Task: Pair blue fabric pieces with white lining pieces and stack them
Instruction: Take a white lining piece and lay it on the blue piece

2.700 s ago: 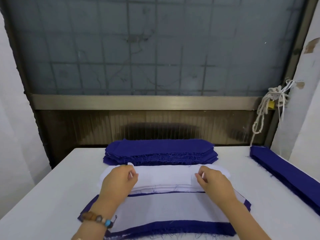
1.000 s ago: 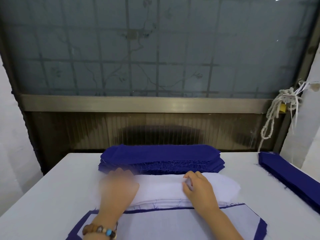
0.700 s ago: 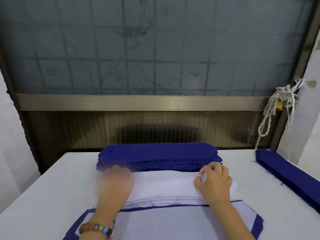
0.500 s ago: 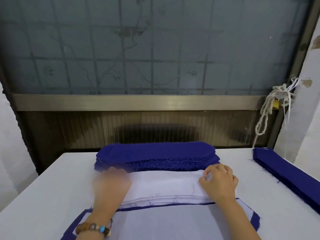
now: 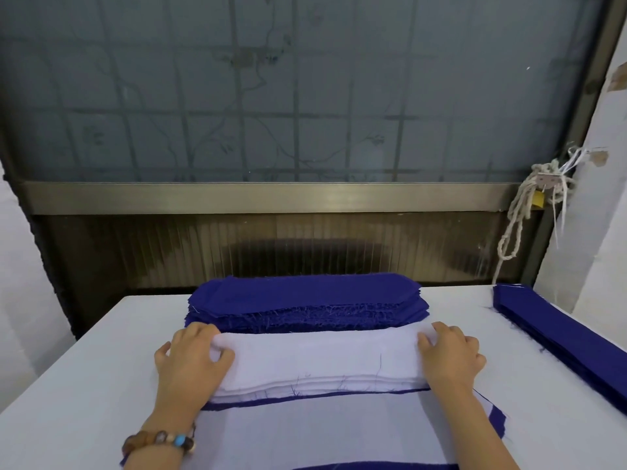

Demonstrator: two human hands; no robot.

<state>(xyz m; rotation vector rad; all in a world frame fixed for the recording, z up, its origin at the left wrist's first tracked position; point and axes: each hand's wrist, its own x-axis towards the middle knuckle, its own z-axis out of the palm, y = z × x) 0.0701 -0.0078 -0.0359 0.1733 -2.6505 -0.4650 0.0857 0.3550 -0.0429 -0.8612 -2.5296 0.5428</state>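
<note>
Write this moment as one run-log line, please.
left hand: grips white lining stack left end | right hand: holds right end | blue stack: behind lining

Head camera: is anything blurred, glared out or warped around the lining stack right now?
Head view: left hand and right hand sharp, no motion blur; light soft and even, no glare on the white lining stack; it has little contrast against the white table; wide-angle lens bows the window frame at the sides.

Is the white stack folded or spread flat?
Spread flat. The white stack lies in level layers, their near edges showing, no fold visible. The left hand and right hand grip its ends.
</note>
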